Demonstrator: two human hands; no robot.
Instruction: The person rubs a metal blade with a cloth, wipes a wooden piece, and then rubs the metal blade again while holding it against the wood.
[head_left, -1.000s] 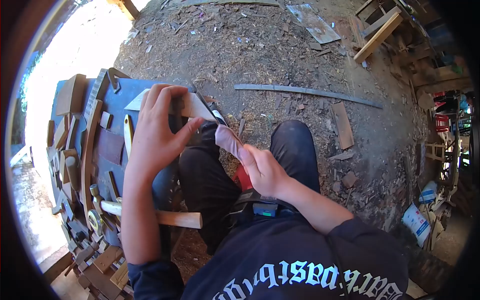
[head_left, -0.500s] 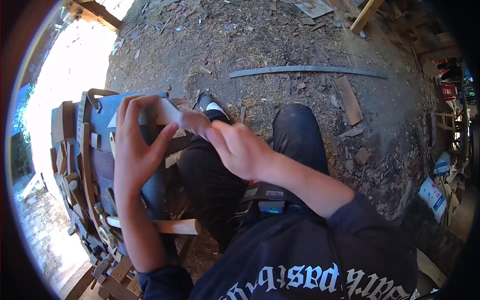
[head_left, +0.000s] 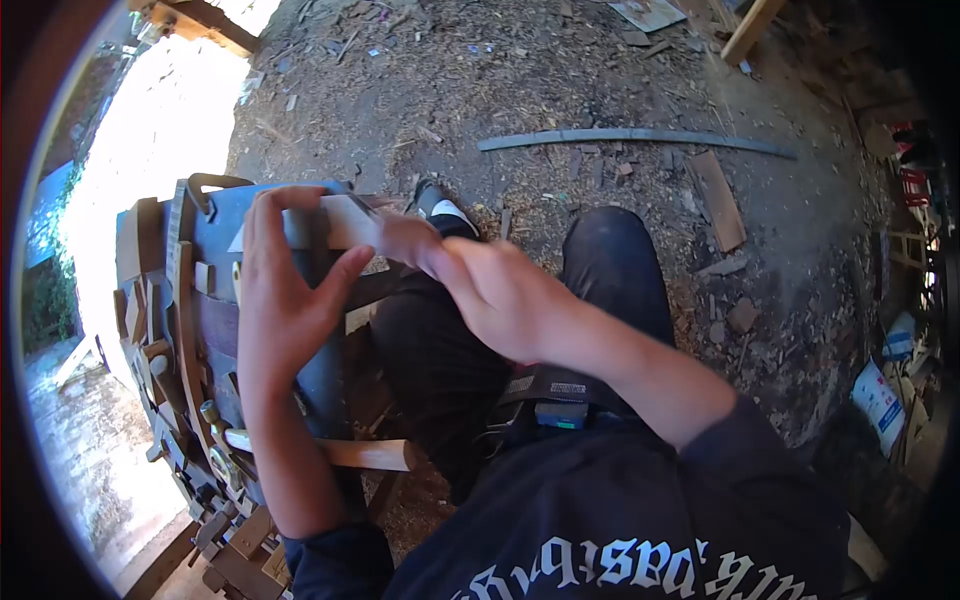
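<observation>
My left hand is over the bench at the left, its fingers curled around a pale piece of wood and its thumb along the near side. In my right hand is a bladed tool with a brown handle; the fingers are wrapped around the handle. The tool's narrow dark blade meets or lies very close to the end of the wood; blur hides the exact contact. Below my left forearm lies a hammer with a pale wooden handle, partly covered by the arm.
The blue-topped bench carries a metal clamp and several wooden blocks and tools along its left side. A long grey strip and a brown board lie on the chip-strewn ground. A white sack is at the right.
The whole view has shifted slightly, so everything appears a little further right. Both hands keep their hold on the wood and the tool, with little visible change between them.
</observation>
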